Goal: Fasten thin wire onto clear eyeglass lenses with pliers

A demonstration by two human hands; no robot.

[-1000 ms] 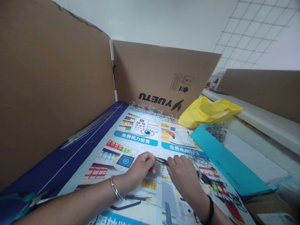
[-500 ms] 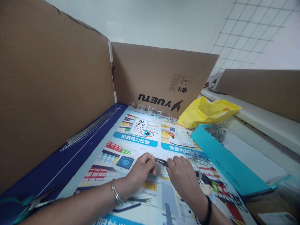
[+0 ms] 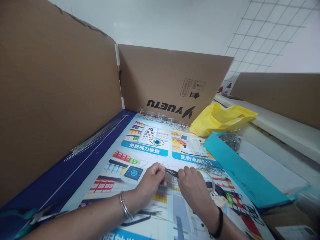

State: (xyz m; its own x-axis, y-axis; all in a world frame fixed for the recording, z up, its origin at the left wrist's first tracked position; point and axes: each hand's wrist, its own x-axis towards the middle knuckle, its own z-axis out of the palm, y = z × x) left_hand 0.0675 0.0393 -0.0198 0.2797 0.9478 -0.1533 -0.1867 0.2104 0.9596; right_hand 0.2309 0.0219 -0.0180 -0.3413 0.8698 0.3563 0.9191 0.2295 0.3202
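Observation:
My right hand (image 3: 192, 186) is closed around a pair of small dark pliers (image 3: 172, 172), their jaws pointing left. The jaws meet the fingertips of my left hand (image 3: 153, 181), whose thumb and forefinger are pinched together. A thin wire (image 3: 171, 190) seems to run from this pinch and loops down between the hands; its end is too fine to make out. Both hands are just above a printed poster sheet (image 3: 147, 160). Under my left wrist lie several dark thin rods (image 3: 150, 212). A heap of fine wire pieces (image 3: 208, 166) lies beyond my right hand.
Cardboard panels (image 3: 160, 76) stand at the back and left. A teal box (image 3: 240, 176) with tangled wire (image 3: 230, 141) and a yellow bag (image 3: 220, 120) are at right. Straight wires (image 3: 92, 138) lie left. Teal-handled cutters (image 3: 32, 218) are at lower left, black loops (image 3: 251, 211) at right.
Almost nothing differs. My right hand and the pliers have shifted very slightly, while my left hand keeps its pinch in the same spot.

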